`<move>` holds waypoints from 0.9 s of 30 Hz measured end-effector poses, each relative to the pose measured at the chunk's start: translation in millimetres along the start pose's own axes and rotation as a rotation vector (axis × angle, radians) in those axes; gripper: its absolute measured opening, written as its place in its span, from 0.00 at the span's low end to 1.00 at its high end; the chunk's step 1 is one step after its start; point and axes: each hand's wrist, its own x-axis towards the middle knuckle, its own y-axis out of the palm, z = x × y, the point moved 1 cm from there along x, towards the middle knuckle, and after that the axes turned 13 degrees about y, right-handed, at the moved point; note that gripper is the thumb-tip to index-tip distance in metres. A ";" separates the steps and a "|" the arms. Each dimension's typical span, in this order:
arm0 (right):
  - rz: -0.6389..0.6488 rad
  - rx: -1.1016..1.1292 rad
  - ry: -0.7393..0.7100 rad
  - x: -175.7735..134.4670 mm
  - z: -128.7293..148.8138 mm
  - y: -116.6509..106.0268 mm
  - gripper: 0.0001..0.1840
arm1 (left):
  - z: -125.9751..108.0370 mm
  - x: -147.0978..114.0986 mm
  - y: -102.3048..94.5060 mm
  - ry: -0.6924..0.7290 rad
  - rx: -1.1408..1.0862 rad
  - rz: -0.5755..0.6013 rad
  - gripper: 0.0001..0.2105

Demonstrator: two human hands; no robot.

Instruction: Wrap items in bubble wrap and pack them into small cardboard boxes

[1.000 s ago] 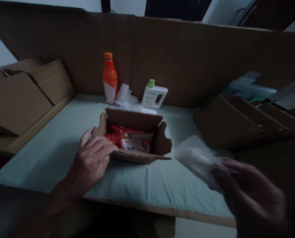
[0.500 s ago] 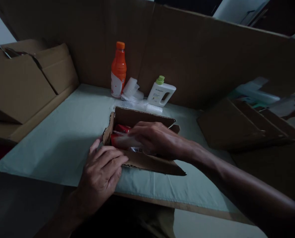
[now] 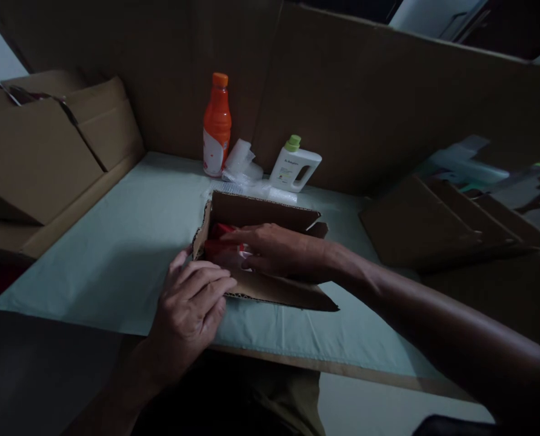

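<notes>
An open cardboard box (image 3: 270, 209) sits near the middle of the table, its near flap folded outward. My left hand (image 3: 190, 303) grips the box's near left corner, fingers over the flap and one fingertip at the left wall. My right hand (image 3: 274, 248) reaches inside from the right. Its fingers stretch loosely over a red-and-white package (image 3: 224, 255), with the thumb apart from them. Behind that lies another red item (image 3: 220, 230), partly under the fingers. The right hand covers much of the box's contents.
An orange bottle (image 3: 217, 124), crumpled bubble wrap (image 3: 242, 166) and a white jug with a green cap (image 3: 294, 166) stand along the cardboard back wall (image 3: 365, 103). Larger cardboard boxes flank the table, one at left (image 3: 46, 157), one at right (image 3: 415, 230). Pale cloth (image 3: 128, 236) covers the tabletop.
My right hand has loosened and flattened, its fingers now extended over the red items, showing more of the red-and-white package. My left hand stays at the box corner.
</notes>
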 end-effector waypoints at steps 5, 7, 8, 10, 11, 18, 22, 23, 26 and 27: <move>0.019 -0.065 0.096 9.8 12.4 5.7 0.10 | -1.8 -1.9 0.3 0.005 0.033 0.011 0.11; 0.003 -0.097 0.086 23.6 16.3 13.5 0.10 | -2.2 -1.7 0.2 0.005 0.040 0.009 0.11; -0.006 -0.113 0.062 30.2 17.6 17.0 0.09 | -2.5 -1.3 0.0 0.006 0.041 0.008 0.11; -0.013 -0.140 -0.003 38.4 19.3 19.9 0.08 | -3.5 -0.4 -0.4 0.011 0.045 0.004 0.11; -0.016 -0.142 -0.021 38.3 19.6 18.3 0.08 | -4.3 -0.1 -0.6 0.013 0.047 0.008 0.11; -0.618 0.062 0.107 -76.9 -2.3 -14.4 0.11 | -0.5 -21.9 -4.8 -0.110 0.104 -0.263 0.25; -1.111 0.191 0.590 -166.3 -48.3 34.5 0.13 | 20.5 -51.1 6.8 -0.442 -0.043 -0.293 0.31; -1.098 0.288 0.663 -175.3 -60.5 56.0 0.16 | 25.9 -56.9 12.8 -0.528 -0.116 -0.246 0.32; -0.892 0.466 0.631 -160.6 -82.5 119.7 0.27 | 38.2 -64.0 32.9 -0.686 -0.354 -0.161 0.36; -0.854 0.495 0.586 -145.9 -83.9 135.6 0.29 | 40.8 -62.2 39.4 -0.718 -0.441 -0.154 0.36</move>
